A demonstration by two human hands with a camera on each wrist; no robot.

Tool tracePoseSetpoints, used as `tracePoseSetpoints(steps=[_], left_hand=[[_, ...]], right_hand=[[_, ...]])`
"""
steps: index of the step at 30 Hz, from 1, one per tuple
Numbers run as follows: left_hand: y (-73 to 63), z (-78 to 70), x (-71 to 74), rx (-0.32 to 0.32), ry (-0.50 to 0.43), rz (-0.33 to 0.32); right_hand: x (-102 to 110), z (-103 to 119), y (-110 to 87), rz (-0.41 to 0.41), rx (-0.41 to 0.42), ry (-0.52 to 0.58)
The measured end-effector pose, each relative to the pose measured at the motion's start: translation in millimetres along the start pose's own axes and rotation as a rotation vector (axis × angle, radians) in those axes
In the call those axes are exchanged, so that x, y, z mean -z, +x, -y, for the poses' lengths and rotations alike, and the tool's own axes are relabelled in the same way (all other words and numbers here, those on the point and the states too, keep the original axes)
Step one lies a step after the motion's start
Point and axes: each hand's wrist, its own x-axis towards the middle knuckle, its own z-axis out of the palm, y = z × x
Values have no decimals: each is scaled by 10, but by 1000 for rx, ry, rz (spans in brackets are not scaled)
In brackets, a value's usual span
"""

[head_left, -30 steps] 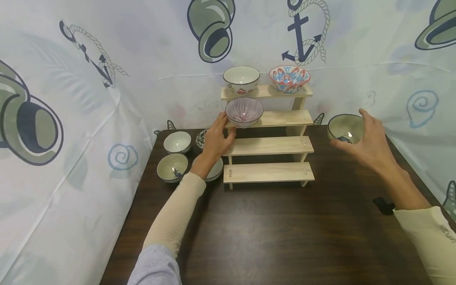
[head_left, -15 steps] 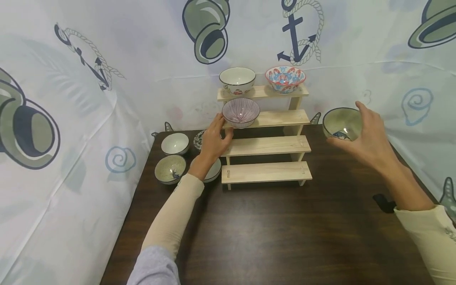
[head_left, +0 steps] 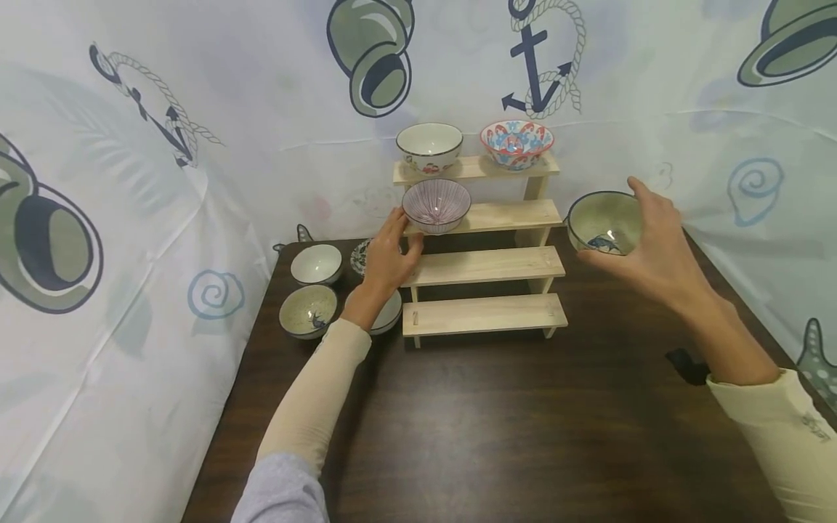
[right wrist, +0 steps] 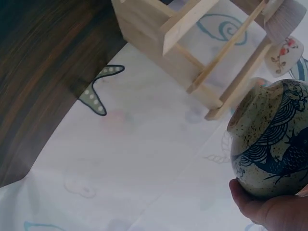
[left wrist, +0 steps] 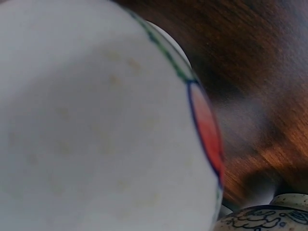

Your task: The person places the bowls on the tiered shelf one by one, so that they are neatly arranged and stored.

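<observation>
In the head view my right hand (head_left: 660, 250) holds a green-grey bowl (head_left: 604, 218) by its side, to the right of the wooden stand. Its speckled outside with a dark blue fish shows in the right wrist view, with the thumb against the bowl (right wrist: 274, 144). My left hand (head_left: 389, 258) is at the left end of the stand's second shelf from the top, fingertips close by the purple striped bowl (head_left: 437, 207) that sits there. Whether they touch bowl or shelf is unclear.
A stepped wooden stand (head_left: 485, 314) carries a flowered white bowl (head_left: 429, 145) and a red-blue bowl (head_left: 516, 144) on top. Left of it on the dark table (head_left: 484, 428) stand a white bowl (head_left: 317, 263), a beige bowl (head_left: 307, 311) and others partly behind my left arm.
My right hand has moved the green-grey bowl leftward and slightly up, closer to the stand. My left hand stays by the purple striped bowl. The whole head view has shifted a little.
</observation>
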Motion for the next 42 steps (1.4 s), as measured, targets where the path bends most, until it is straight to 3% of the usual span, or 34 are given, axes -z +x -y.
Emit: tracePoseSetpoints(steps=[18, 42], left_hand=[[2, 12, -9, 12, 16, 2], [-12, 20, 0, 5, 5, 9]], right_hand=[[-166, 158, 170, 32, 108, 64], [-415, 296, 435, 140, 115, 10]])
